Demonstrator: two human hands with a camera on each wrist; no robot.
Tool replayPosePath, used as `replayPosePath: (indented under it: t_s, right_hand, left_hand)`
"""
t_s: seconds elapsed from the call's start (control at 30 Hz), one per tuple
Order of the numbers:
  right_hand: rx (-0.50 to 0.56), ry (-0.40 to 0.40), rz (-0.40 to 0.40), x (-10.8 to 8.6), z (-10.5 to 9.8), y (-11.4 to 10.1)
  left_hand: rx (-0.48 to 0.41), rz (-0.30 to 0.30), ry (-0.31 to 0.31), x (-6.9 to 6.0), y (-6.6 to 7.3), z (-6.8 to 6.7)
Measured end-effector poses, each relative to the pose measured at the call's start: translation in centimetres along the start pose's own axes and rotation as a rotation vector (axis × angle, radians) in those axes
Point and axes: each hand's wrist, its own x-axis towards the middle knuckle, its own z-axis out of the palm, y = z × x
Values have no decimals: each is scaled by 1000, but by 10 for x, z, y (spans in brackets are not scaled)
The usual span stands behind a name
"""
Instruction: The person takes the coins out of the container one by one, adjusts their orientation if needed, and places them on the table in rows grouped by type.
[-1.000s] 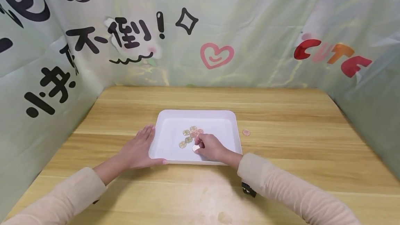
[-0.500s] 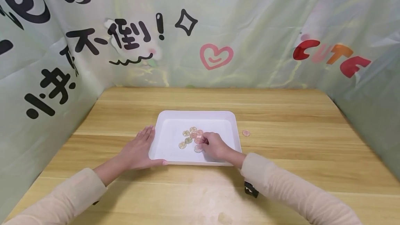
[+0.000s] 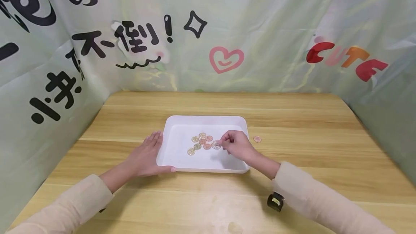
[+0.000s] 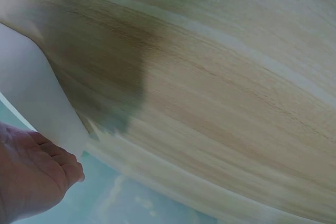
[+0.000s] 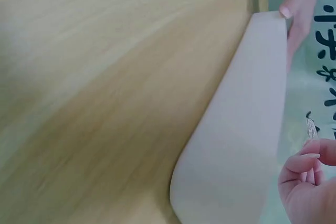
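Observation:
A white tray lies on the wooden table, holding several gold-coloured coins and a few copper-coloured coins grouped near its middle. Over the tray, just right of that group, my right hand pinches a silver-coloured coin between thumb and fingers. The same coin stands edge-on above the fingertips in the right wrist view. My left hand rests against the tray's left side with its fingers straight, and its thumb lies along the front left corner.
One copper-coloured coin lies on the table just right of the tray. The wooden table is bordered at the back and sides by a pale green cloth with printed writing and drawings.
The right hand has lifted the silver-coloured coin off the tray floor and moved it away from me and to the right. The left hand and the tray stay in place.

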Motion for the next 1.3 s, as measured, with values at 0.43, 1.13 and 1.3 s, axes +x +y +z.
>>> replayPosePath:
  t_s: [0.43, 1.13, 1.3]
  right_hand:
    - [54, 49, 99, -15, -44, 15]
    - [-62, 70, 236, -31, -84, 76]
    - [-179, 72, 219, -31, -84, 82]
  left_hand:
    - [-1, 7, -4, 2, -2, 1]
    - [7, 9, -11, 3, -1, 2]
    - [3, 1, -15, 2, -1, 2]
